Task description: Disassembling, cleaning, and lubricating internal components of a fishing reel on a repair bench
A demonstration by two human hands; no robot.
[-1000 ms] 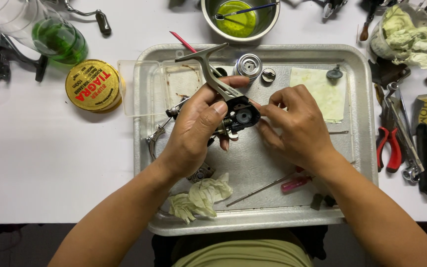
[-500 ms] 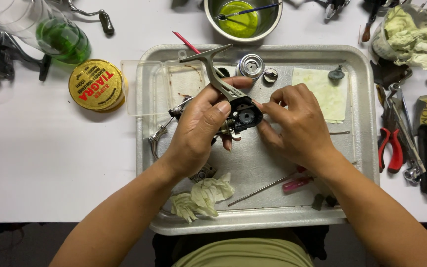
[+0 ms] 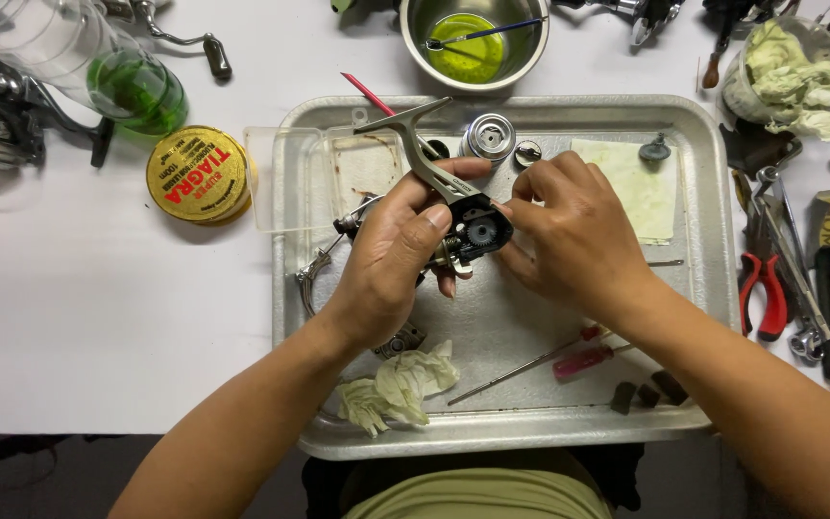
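- Head view: the left hand (image 3: 391, 264) is closed around a fishing reel body (image 3: 453, 207), its fingers wrapped on the lower frame and the thumb pressed along the grey stem, holding it just above the metal tray (image 3: 713, 288)
- The reel body sits open-sided, a small gear showing in the dark housing, its foot pointing up and away toward the steel bowl (image 3: 473, 43) of yellow-green liquid
- The right hand (image 3: 578, 235) is pinched, fingertips drawn together at the open housing; whether a small part sits between them is too hidden to tell
- On the tray: a silver spool (image 3: 488, 137) and a small round cap behind the reel, a pale cloth (image 3: 636, 183) to the right, a crumpled tissue (image 3: 398, 384) near the front edge, and a red-handled screwdriver (image 3: 569, 362) lying slantwise
- On the white surface (image 3: 98, 317) to the left lie a round yellow tin (image 3: 199, 175) and a clear cup with green liquid; red-handled pliers (image 3: 766, 293) lie right of the tray
- Judged from this, the step in hand is fine work inside the gear housing; the next move calls for a steady left grip and a delicate right pinch so nothing small drops into the tray
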